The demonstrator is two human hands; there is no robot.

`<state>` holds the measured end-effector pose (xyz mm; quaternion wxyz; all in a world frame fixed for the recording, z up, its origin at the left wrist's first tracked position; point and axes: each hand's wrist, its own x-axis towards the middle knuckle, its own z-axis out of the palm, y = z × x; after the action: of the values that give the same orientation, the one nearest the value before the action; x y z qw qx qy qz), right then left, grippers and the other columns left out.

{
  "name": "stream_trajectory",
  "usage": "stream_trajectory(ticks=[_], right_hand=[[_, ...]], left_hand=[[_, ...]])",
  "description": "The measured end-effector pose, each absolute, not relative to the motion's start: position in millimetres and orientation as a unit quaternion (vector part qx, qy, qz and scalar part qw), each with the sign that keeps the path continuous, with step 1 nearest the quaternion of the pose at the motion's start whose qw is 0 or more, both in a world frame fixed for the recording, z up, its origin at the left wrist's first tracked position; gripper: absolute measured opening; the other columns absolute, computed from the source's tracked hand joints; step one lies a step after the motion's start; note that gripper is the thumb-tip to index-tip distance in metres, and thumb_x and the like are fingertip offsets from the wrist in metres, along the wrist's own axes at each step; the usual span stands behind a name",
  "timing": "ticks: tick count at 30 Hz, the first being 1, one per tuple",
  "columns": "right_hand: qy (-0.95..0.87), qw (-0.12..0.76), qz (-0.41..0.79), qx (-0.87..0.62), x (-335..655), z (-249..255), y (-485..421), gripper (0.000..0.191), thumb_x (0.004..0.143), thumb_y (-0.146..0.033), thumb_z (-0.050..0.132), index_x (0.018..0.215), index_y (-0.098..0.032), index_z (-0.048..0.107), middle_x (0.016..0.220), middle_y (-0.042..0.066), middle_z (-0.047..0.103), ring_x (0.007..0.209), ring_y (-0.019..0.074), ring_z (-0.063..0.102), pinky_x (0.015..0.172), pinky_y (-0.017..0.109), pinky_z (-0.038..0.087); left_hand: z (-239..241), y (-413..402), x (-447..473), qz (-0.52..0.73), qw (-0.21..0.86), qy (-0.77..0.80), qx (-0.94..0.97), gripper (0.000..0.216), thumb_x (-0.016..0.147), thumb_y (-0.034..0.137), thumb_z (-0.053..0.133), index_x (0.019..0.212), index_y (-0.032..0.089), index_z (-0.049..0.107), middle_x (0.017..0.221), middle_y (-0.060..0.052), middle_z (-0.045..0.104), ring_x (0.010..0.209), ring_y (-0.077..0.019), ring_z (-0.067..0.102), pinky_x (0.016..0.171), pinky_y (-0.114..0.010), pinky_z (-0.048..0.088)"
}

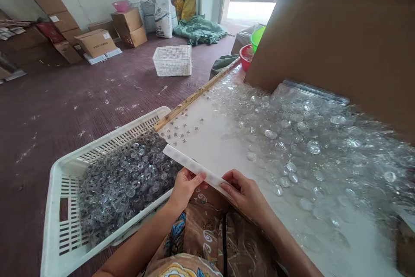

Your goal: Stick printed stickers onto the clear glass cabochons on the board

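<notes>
A narrow, flat white strip (177,156) with faint round marks is stretched between my two hands, above the near edge of the white table. My left hand (186,187) pinches it near its middle, thumb on top. At the strip's right end, my right hand (244,188) grips it between thumb and fingers. Its far left end reaches over the corner where the crate meets the table. Small dark star-shaped pieces (184,126) lie scattered on the table just beyond the strip. To the right spread many clear round plastic pieces (270,134).
A white slotted crate (55,208) left of me holds a heap of clear discs with dark parts (129,186). A large cardboard sheet (340,30) rises behind the table. Red (245,58) and green (257,37) basins stand at its far end. Another white crate (173,62) sits on the floor.
</notes>
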<state>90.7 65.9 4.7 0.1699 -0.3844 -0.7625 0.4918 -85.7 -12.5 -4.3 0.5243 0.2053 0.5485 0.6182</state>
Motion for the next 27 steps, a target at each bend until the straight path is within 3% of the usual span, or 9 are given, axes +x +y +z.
stream_trajectory(ticks=[5,9,12,22,27], right_hand=[[-0.769,0.157,0.481,-0.391,90.0,1.1,58.5,0.026,0.091,-0.042,0.047,0.078,-0.021,0.057,0.062,-0.001,0.060,0.056,0.0152,0.051,0.052,0.025,0.036],[-0.775,0.175,0.476,-0.376,83.6,-1.1,55.8,0.018,0.085,-0.038,0.056,0.088,-0.021,0.060,0.074,0.001,0.065,0.063,0.0158,0.056,0.059,0.027,0.041],[-0.751,0.214,0.491,-0.387,78.2,-3.3,54.8,0.019,0.084,-0.038,0.057,0.078,-0.021,0.060,0.068,0.000,0.061,0.062,0.0147,0.052,0.058,0.026,0.040],[-0.392,0.323,0.723,-0.467,88.0,-24.4,64.0,0.040,0.074,-0.057,0.067,0.074,-0.021,0.051,0.059,-0.005,0.042,0.051,0.0100,0.036,0.046,0.022,0.029],[-0.415,0.376,0.673,-0.484,108.9,-22.0,66.5,0.037,0.074,-0.054,0.067,0.072,-0.020,0.052,0.059,-0.006,0.042,0.052,0.0092,0.034,0.047,0.022,0.026]], left_hand=[[-4.8,-17.6,-85.3,0.599,0.522,0.562,0.230,0.033,0.067,0.044,0.081,0.077,0.015,0.069,0.073,-0.005,0.070,0.063,-0.0189,0.064,0.058,-0.029,0.054],[-7.2,-18.4,-86.9,0.573,0.515,0.583,0.260,0.032,0.065,0.043,0.082,0.074,0.016,0.067,0.065,-0.002,0.068,0.052,-0.0168,0.061,0.050,-0.027,0.049],[-12.1,-18.5,-87.3,0.537,0.538,0.586,0.281,0.032,0.068,0.045,0.080,0.074,0.016,0.069,0.061,-0.003,0.067,0.051,-0.0178,0.061,0.050,-0.027,0.048],[-18.5,-11.8,-89.6,0.524,0.543,0.605,0.254,0.036,0.066,0.046,0.082,0.074,0.014,0.069,0.065,-0.005,0.070,0.051,-0.0171,0.061,0.050,-0.027,0.052],[-24.4,-12.2,-97.6,0.511,0.521,0.639,0.242,0.040,0.062,0.045,0.085,0.074,0.011,0.069,0.065,-0.004,0.070,0.053,-0.0160,0.063,0.052,-0.025,0.055]])
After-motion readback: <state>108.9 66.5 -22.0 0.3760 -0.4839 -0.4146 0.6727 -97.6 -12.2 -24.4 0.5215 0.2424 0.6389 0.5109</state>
